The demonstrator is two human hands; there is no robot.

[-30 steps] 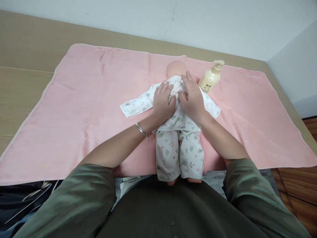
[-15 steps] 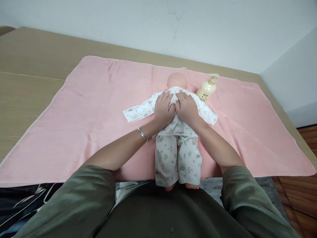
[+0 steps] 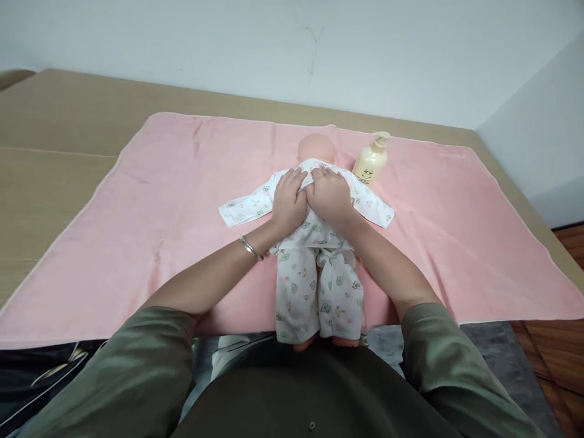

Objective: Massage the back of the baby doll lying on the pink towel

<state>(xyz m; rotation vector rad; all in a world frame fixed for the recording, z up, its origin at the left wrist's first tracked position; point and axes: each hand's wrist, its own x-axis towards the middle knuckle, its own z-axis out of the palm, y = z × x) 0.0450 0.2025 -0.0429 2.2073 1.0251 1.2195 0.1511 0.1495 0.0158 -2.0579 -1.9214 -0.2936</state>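
Observation:
A baby doll (image 3: 316, 148) lies on its front with the back of its bald head upward. It wears a white printed top (image 3: 314, 233) and matching trousers (image 3: 296, 295), its sleeves spread to both sides. My left hand (image 3: 291, 202) rests on the left of the doll's upper back, fingers stretched toward its neck. Beside it, my right hand (image 3: 331, 196) presses on the other side of the upper back, its fingers slightly bent. The thumbs are close together near the middle of the back. Neither hand grasps anything.
A cream pump bottle (image 3: 370, 163) stands to the right of the doll's head. Under both spreads a pink blanket (image 3: 182, 201) on a wooden table (image 3: 59, 121), reaching over the front edge. A white wall (image 3: 255, 48) rises behind.
The view has shifted slightly, so doll, bottle and hands appear further left. My right hand has slid a little leftward on the doll's back. The doll keeps its pose.

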